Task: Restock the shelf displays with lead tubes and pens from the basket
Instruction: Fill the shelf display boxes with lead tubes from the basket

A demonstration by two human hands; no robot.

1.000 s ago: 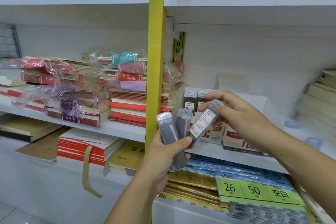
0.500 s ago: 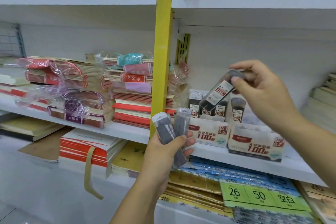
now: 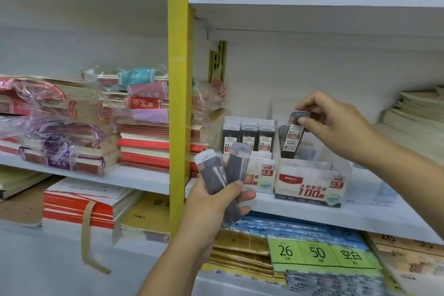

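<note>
The right hand (image 3: 336, 125), right of centre in the frame, pinches one lead tube (image 3: 293, 136) by its top cap, fingers closed on it. The tube hangs nearly upright with its lower end already inside the HB 0.7 display box (image 3: 310, 187), at the back left corner of that box. Its label reads 0.7, so I judge this is the correct box.

The left hand (image 3: 216, 202), low in the centre, grips two more lead tubes (image 3: 224, 173), fanned apart, its fingers wrapped around their lower halves. They wait in front of the HB 0.5 display box (image 3: 260, 172), which already has a row of tubes standing at its back.

What can go wrong from here:
- The 0.7 box looks almost empty, so nothing supports the tube. If it is let go while tilted, it may fall flat inside the box.
- The pinch is only on the smooth cap. It could slip and the tube would drop crooked.
- The box stands near the front edge of the shelf (image 3: 312, 214). A push downward could slide it forward.
- The labels of the two waiting tubes are not visible, so their size is unknown. They could end up in the wrong box.
- The fanned pair is held loosely, so one tube may slide out.
</note>
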